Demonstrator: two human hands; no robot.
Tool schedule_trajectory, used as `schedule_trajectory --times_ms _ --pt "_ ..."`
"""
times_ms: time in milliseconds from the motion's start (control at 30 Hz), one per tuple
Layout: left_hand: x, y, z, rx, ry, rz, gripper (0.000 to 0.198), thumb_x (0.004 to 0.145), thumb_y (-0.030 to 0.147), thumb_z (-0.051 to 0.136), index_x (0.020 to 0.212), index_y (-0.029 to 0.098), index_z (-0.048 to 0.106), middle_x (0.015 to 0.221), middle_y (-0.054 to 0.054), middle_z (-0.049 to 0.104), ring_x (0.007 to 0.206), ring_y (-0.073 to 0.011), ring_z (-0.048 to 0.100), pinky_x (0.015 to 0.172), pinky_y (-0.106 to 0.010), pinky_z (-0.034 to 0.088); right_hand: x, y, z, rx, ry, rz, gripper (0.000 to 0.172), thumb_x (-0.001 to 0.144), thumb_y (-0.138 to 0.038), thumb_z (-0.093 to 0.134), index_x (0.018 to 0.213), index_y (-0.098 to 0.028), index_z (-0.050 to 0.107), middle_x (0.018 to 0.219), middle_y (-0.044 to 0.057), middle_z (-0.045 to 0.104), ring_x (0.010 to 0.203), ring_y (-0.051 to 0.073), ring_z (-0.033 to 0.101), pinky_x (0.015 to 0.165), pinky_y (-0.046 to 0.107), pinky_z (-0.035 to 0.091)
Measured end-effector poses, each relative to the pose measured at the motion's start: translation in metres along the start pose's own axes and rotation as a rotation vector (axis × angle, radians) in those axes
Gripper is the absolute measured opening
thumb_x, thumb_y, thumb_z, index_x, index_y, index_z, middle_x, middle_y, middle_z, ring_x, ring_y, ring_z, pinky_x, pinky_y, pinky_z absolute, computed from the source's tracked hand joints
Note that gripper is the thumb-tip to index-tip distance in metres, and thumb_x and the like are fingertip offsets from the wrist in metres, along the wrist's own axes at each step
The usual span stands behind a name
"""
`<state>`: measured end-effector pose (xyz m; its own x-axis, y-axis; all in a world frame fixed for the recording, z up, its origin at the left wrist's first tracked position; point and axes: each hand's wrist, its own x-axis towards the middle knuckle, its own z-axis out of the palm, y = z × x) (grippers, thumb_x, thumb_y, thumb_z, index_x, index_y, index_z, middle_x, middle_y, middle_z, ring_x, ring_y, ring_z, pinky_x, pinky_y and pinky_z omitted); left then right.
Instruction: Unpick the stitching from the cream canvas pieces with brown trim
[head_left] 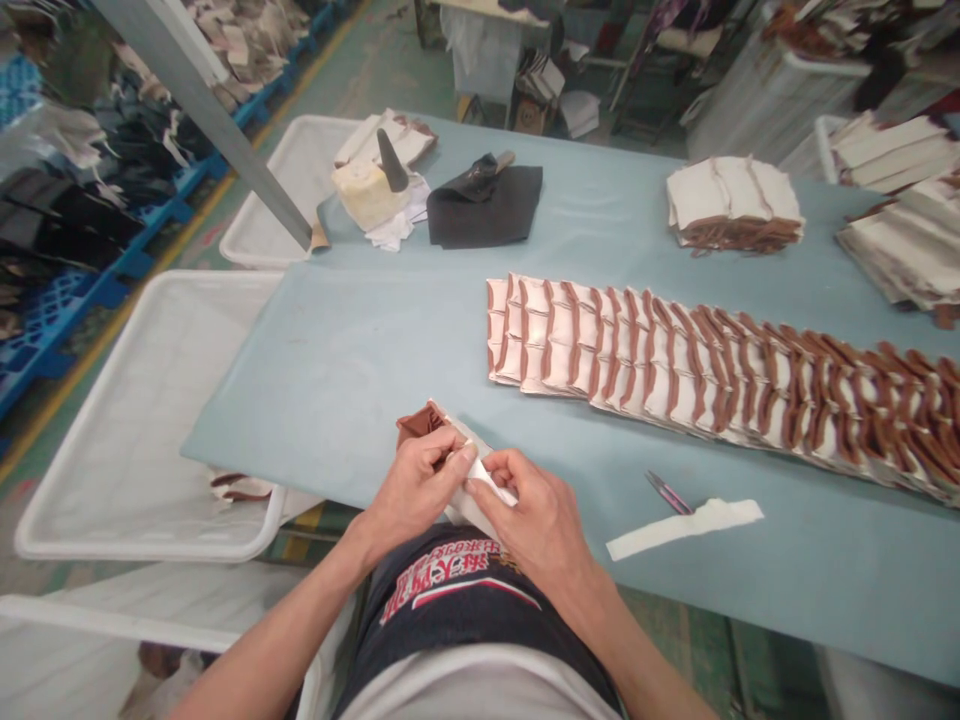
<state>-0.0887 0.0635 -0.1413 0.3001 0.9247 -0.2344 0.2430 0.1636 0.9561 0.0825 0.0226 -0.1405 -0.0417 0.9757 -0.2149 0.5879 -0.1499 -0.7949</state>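
The folded piece (459,470) at lower centre is largely covered by the left hand (415,485) and right hand (534,515), so its full shape cannot be told. The long row of overlapped pieces (712,375) runs off the right edge of the frame. The cream stacks (900,230) at upper right are cut by that same edge. The small tool (667,492) by the white strip (684,527) is too small to identify. The print on the dark garment (450,580) at bottom centre is unreadable.
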Motion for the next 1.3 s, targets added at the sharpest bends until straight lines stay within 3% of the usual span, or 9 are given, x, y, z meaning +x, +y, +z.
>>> schedule_trajectory --times_ms 167,367,467,533,633,767,1000,1133,1300 --pt "0.010 -0.002 -0.007 0.000 0.173 0.058 0.036 0.099 0.044 0.056 0.075 0.017 0.056 0.073 0.001 0.053 0.067 -0.0130 0.044 0.059 -0.024 0.035 -0.004 0.001 -0.009 -0.022 0.027 -0.002 0.035 0.098 -0.047 0.055 0.072 -0.025 0.060 0.059 -0.001 0.062 0.055 0.018 0.055 0.055 0.029 0.032" --pt "0.025 0.014 -0.025 -0.002 0.161 0.119 0.036 0.098 0.044 0.058 0.076 0.015 0.062 0.072 -0.001 0.059 0.065 -0.0130 0.050 0.057 -0.023 0.038 -0.044 0.020 -0.021 0.074 -0.172 -0.050 0.040 0.108 -0.044 0.042 0.077 -0.025 0.058 0.061 -0.001 0.065 0.053 0.018 0.060 0.055 0.028 0.039" --pt "0.026 0.032 -0.035 0.042 0.050 0.199 0.032 0.094 0.037 0.063 0.072 0.014 0.067 0.082 -0.005 0.066 0.074 -0.0153 0.057 0.065 -0.024 0.043 -0.063 0.032 -0.054 -0.110 -0.331 -0.214 0.019 0.097 -0.038 0.061 0.081 -0.027 0.064 0.068 -0.001 0.073 0.057 0.021 0.068 0.053 0.030 0.042" --pt "0.026 0.045 -0.039 0.090 -0.058 0.217 0.031 0.095 0.034 0.063 0.072 0.014 0.069 0.075 -0.003 0.064 0.068 -0.0137 0.053 0.060 -0.023 0.040 -0.063 0.029 -0.078 -0.183 -0.130 -0.231 0.010 0.097 -0.036 0.062 0.098 -0.029 0.069 0.084 0.002 0.079 0.071 0.024 0.075 0.062 0.032 0.050" --pt "0.024 0.067 -0.039 0.141 -0.256 0.220 0.030 0.096 0.033 0.061 0.076 0.013 0.071 0.069 -0.001 0.062 0.062 -0.0120 0.050 0.056 -0.022 0.037 -0.042 0.006 -0.098 -0.193 0.139 -0.299 0.034 0.089 -0.031 0.071 0.122 -0.028 0.066 0.117 0.007 0.078 0.101 0.029 0.075 0.085 0.038 0.057" --pt "0.017 0.090 -0.032 0.168 -0.536 0.262 0.023 0.098 0.029 0.060 0.093 0.013 0.075 0.084 -0.006 0.073 0.075 -0.0160 0.061 0.067 -0.023 0.046 0.003 -0.029 -0.091 -0.026 0.101 -0.623 0.051 0.087 -0.041 0.078 0.131 -0.023 0.058 0.129 0.013 0.071 0.120 0.031 0.066 0.103 0.045 0.050" --pt "-0.001 0.101 -0.035 0.226 -0.485 0.216 0.023 0.096 0.030 0.061 0.086 0.014 0.074 0.075 -0.002 0.068 0.067 -0.0132 0.054 0.061 -0.021 0.041 0.026 -0.041 -0.079 -0.010 -0.044 -0.793 0.044 0.087 -0.064 0.074 0.090 -0.021 0.067 0.081 0.003 0.067 0.079 0.022 0.062 0.092 0.042 0.045" --pt "-0.008 0.102 -0.036 0.228 -0.456 0.174 0.026 0.093 0.032 0.064 0.074 0.014 0.067 0.065 0.002 0.059 0.061 -0.0106 0.046 0.056 -0.020 0.036 0.024 -0.043 -0.079 -0.062 -0.135 -0.716 0.045 0.087 -0.061 0.073 0.070 -0.022 0.060 0.064 -0.002 0.056 0.063 0.016 0.050 0.065 0.030 0.034" --pt "-0.013 0.099 -0.040 0.227 -0.513 0.114 0.034 0.092 0.038 0.068 0.069 0.014 0.060 0.063 0.004 0.049 0.061 -0.0097 0.039 0.054 -0.020 0.031 0.016 -0.044 -0.071 0.059 -0.305 -0.619 0.043 0.100 -0.045 0.061 0.065 -0.020 0.055 0.059 -0.005 0.049 0.054 0.010 0.040 0.055 0.026 0.026"
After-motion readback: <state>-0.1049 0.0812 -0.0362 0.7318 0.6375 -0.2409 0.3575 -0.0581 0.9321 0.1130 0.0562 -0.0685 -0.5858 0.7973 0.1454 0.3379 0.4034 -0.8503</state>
